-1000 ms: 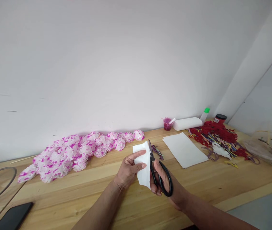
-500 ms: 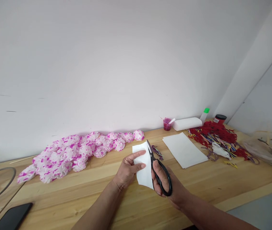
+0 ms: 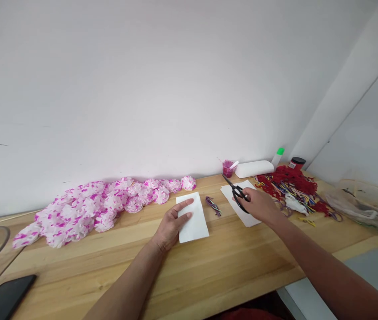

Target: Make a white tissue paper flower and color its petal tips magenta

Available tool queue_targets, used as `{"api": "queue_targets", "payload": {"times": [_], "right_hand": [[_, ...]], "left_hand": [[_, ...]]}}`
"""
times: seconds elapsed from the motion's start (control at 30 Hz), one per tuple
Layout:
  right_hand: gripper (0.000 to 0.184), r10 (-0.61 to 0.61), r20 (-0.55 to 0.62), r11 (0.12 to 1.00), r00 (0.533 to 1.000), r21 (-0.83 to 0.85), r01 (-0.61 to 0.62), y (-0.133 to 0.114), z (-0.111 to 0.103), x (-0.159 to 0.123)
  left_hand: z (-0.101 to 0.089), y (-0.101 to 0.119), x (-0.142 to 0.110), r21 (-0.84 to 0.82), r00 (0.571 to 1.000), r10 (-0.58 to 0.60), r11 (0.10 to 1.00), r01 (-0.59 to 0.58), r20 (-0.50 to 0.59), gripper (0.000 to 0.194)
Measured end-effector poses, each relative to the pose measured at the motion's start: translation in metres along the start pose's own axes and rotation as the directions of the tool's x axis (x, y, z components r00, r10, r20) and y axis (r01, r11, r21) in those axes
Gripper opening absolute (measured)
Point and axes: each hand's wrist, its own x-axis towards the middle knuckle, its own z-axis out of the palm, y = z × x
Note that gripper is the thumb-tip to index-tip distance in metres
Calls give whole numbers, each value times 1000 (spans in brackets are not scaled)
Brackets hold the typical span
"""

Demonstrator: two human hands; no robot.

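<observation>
White paper piece (image 3: 194, 224) in the left hand (image 3: 171, 225), scissors (image 3: 235, 187) in the right hand (image 3: 259, 204)

White paper piece is just to the left of the string bundle (image 3: 213, 206), over the wooden tabletop (image 3: 229, 253); whether it touches the tabletop, I cannot tell. The left hand has it in a nearly closed grip: thumb and forefinger lie on the upper face at the left side, and the other fingers are hidden. To the right of the string bundle, over the paper stack (image 3: 252, 220), the right hand has its grip bent around the handles of the scissors; the blades look almost together. Farther left of the string bundle is a pile of white and pink flowers (image 3: 85, 209).

I judge that the white paper piece is light, soft and easy to crease, maybe in several layers. It should be best held flat near one edge, with gentle pressure, so that layers do not slide apart. The scissors seem stiff and heavier.
</observation>
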Motion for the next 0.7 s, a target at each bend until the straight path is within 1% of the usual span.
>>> {"api": "queue_targets", "payload": {"times": [0.03, 0.07, 0.1, 0.17, 0.23, 0.33, 0.4, 0.43, 0.47, 0.5, 0.53, 0.6, 0.7], "right_hand": [[27, 6, -31, 992, 1000, -128, -10, 12, -1, 7], [25, 21, -57, 977, 998, -211, -32, 22, -1, 13], [24, 30, -63, 971, 998, -236, -45, 30, 0, 17], [24, 24, -74, 967, 997, -251, -42, 42, 2, 21], [24, -15, -88, 972, 996, -235, -6, 45, 5, 20], [24, -109, -114, 979, 987, -183, 87, 31, 13, 8], [23, -175, -101, 981, 979, -105, 165, 12, 22, -6], [22, -218, -75, 976, 973, -34, 216, 1, 28, -14], [21, -263, -42, 950, 964, 164, 267, -11, 34, -23], [21, -303, -6, 898, 953, 334, 288, -22, 40, -31], [22, -337, 16, 842, 941, 452, 294, -32, 46, -39], [23, -361, 4, 762, 933, 578, 292, -48, 55, -51], [24, -369, -25, 706, 929, 643, 297, -60, 59, -59]], "left_hand": [[-1, 0, 1, 0, 1000, 6, 1000, -6, -4, 67], [-1, 0, 2, -5, 1000, 16, 1000, -16, -7, 65], [-2, 0, 2, -11, 1000, 26, 1000, -26, -13, 63], [-2, 2, 3, -22, 998, 36, 999, -37, -43, 59], [-2, 3, 4, -39, 994, 25, 999, -30, -104, 56], [0, 6, 5, -97, 987, -10, 995, -6, -163, 50], [1, 8, 6, -139, 985, -31, 990, 7, -169, 46], [1, 8, 6, -156, 985, -39, 988, 13, -168, 45], [1, 9, 6, -167, 985, -45, 986, 17, -167, 44], [0, 9, 7, -173, 985, -48, 985, 19, -165, 43], [0, 9, 7, -174, 985, -50, 985, 21, -163, 43], [-2, 8, 8, -168, 987, -52, 986, 25, -155, 44], [-5, 7, 8, -162, 990, -53, 986, 31, -134, 45]]}}
